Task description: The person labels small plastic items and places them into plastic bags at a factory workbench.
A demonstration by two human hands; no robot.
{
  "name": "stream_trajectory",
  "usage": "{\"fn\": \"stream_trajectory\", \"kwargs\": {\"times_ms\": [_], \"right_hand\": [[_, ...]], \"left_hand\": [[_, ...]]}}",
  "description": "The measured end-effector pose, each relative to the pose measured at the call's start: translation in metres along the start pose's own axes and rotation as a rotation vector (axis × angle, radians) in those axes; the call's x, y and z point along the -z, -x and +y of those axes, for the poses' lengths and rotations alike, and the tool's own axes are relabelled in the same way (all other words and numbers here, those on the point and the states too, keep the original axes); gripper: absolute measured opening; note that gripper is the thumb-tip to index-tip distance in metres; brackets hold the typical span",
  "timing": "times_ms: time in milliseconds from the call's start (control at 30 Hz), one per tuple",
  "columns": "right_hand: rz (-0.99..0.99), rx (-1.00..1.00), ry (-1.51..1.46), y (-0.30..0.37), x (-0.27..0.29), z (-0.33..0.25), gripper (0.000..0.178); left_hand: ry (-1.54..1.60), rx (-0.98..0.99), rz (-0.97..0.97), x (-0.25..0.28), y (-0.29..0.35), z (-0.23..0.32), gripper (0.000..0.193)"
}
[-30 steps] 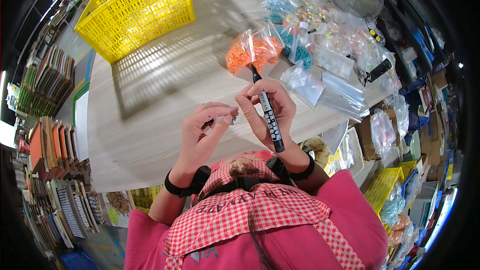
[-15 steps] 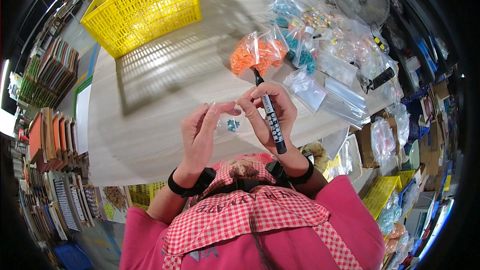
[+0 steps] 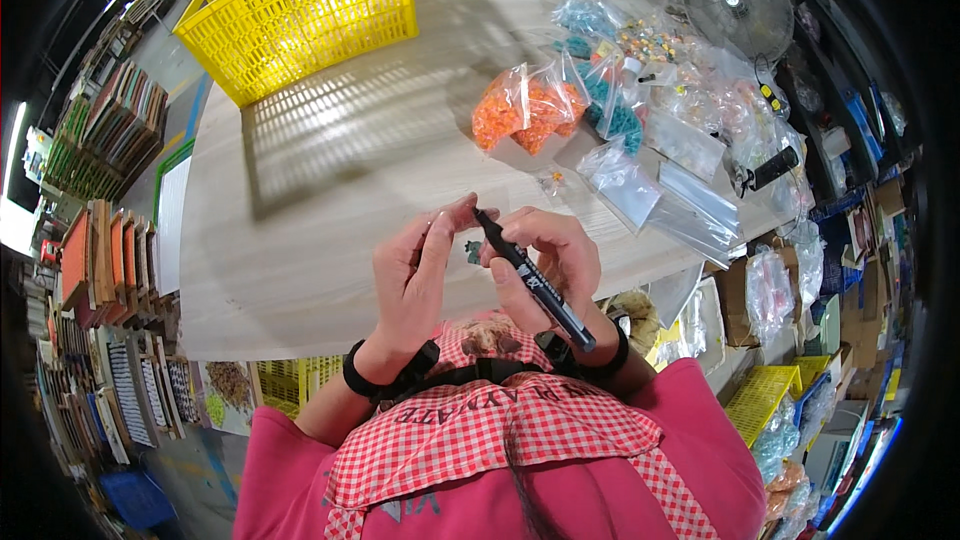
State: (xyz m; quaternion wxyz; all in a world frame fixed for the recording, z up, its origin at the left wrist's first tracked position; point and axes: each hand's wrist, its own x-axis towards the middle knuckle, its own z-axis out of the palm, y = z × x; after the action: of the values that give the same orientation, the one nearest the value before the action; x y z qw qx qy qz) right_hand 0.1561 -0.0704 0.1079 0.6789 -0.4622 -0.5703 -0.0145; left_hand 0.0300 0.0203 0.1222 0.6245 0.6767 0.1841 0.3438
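My left hand (image 3: 408,265) pinches the edge of a small clear plastic bag between thumb and fingers. Teal pieces (image 3: 473,251) show in the bag, between my two hands. In my right hand (image 3: 565,250) is a black marker pen (image 3: 533,282), slanting across the fingers with its dark tip end up near my left fingertips. My right fingertips come close to the bag; whether they touch it is hard to see. Just beyond my right hand, a tiny clear bag with a few orange pieces (image 3: 554,180) lies on the table.
Larger bags of orange pieces (image 3: 515,118) and teal pieces (image 3: 615,118) lie ahead. Flat clear bags (image 3: 628,185) are to the right. A yellow crate (image 3: 310,25) stands far left, a fan (image 3: 735,2) far right. The pale table (image 3: 300,270) curves at its edge.
The marker has tilted and swung, its tip end moving left toward my left fingertips. My right hand has lowered and now partly covers the teal pieces. The tiny orange bag has come into sight.
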Motion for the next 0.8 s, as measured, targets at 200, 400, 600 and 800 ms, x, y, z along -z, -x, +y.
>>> {"fn": "stream_trajectory", "kwargs": {"times_ms": [200,400,600,800], "right_hand": [[0.009,0.160,-0.052,-0.008,-0.004,0.006,0.027],[-0.007,0.205,-0.016,-0.013,-0.006,0.003,0.026],[-0.026,0.219,0.044,-0.014,-0.006,0.003,0.027],[0.040,0.206,0.091,-0.010,-0.009,0.007,0.026]], "left_hand": [[0.054,0.019,0.032,-0.004,0.006,0.004,0.031],[0.026,-0.032,0.015,-0.003,0.007,0.001,0.032],[0.026,0.020,0.017,-0.004,0.008,0.005,0.032],[0.057,-0.001,0.030,-0.004,0.008,0.001,0.033]]}}
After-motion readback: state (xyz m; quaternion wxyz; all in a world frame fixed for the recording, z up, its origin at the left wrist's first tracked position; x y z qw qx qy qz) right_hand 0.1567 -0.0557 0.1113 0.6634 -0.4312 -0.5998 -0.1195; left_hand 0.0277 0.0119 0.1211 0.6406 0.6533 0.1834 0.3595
